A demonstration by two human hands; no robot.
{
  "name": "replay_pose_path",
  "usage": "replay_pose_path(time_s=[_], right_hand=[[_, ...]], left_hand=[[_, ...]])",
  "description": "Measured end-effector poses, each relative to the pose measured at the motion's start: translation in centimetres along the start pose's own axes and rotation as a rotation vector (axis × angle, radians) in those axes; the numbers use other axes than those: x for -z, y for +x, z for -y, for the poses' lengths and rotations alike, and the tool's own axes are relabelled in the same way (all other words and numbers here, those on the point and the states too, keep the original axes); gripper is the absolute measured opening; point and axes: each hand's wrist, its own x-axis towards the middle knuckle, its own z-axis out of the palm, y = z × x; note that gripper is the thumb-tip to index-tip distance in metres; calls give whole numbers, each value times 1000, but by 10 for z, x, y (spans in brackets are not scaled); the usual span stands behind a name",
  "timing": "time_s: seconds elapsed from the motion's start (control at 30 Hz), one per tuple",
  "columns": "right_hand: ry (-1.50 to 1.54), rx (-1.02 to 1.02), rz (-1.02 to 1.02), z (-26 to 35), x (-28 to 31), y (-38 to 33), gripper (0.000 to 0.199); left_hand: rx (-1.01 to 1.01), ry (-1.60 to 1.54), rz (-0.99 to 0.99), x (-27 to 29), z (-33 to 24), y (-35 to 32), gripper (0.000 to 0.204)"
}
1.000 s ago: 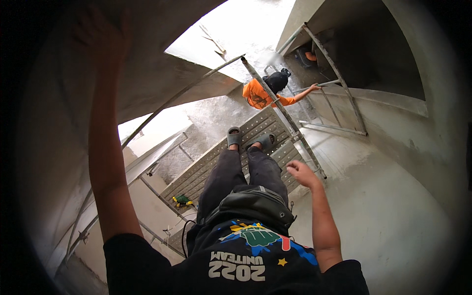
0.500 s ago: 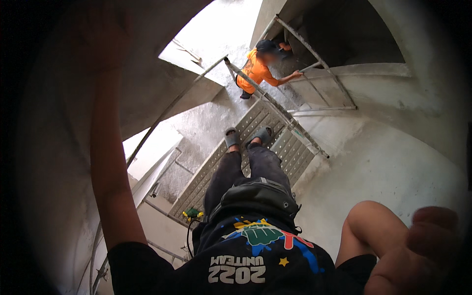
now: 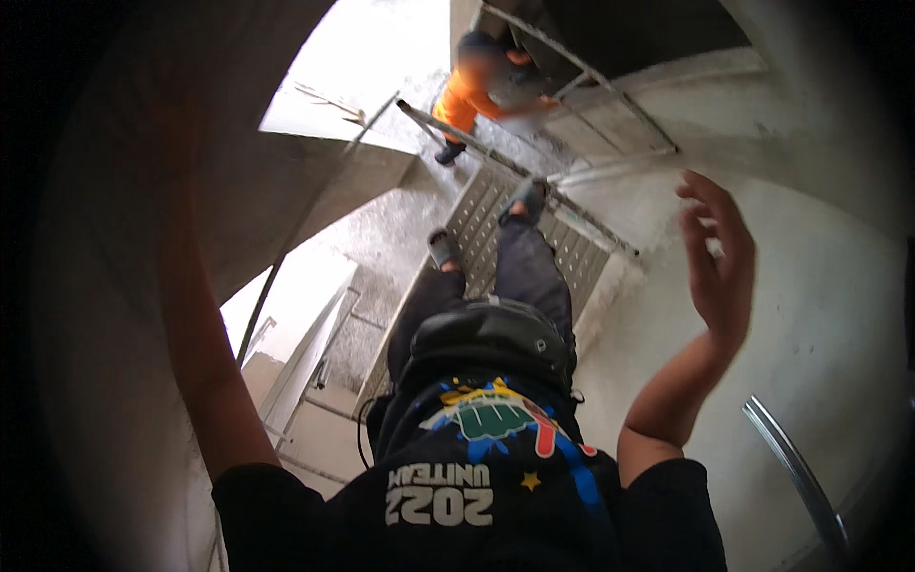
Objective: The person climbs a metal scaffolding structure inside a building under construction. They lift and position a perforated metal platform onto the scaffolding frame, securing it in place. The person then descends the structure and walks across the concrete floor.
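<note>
We stand on the perforated metal platform (image 3: pixel 572 257), and our right hand (image 3: pixel 720 262) has just changed most: half a second ago it was a blur close to the camera, well right of the platform's near part, and now it is raised to the right of the platform, in front of the pale wall (image 3: pixel 791 315). Its fingers are loosely curled and we see nothing in them; we cannot tell whether they brush the wall. Our left hand (image 3: pixel 164 119) stays high, out to the left of the platform, beside the dark concrete surface (image 3: pixel 100 219). Shadow hides its fingers, so we cannot tell whether they grip, press or simply lie open there.

Our stance has changed too. The right sandal (image 3: pixel 527 198) is now well ahead of the left sandal (image 3: pixel 441 250) along the platform, near the scaffold rail (image 3: pixel 467 140) that crosses its far end. A shiny metal bar (image 3: pixel 794 467) has come into view, well right of the platform and apart from our right hand. Beyond the platform's far end, the co-worker in orange (image 3: pixel 464 100) remains beside the scaffolding. We judge that this leaves our right arm free and our footing less square.
</note>
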Motion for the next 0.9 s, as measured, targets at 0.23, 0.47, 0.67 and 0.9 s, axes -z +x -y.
replay_pose_path(time_s=[0.23,0.47,0.67,0.9], right_hand=[[51,-578,4,-179,-22,-35,32],[-304,-345,-240,-338,32,40,43],[-694,-4,-557,-421,133,160,51],[-1547,-185,-800,-531,188,255,55]], left_hand=[[-41,218,78,-22,-51,67,66],[-121,76,-95,-34,-41,61,71],[-30,-73,29,0,-64,30,71],[218,-690,707,-35,-361,-98,60]])
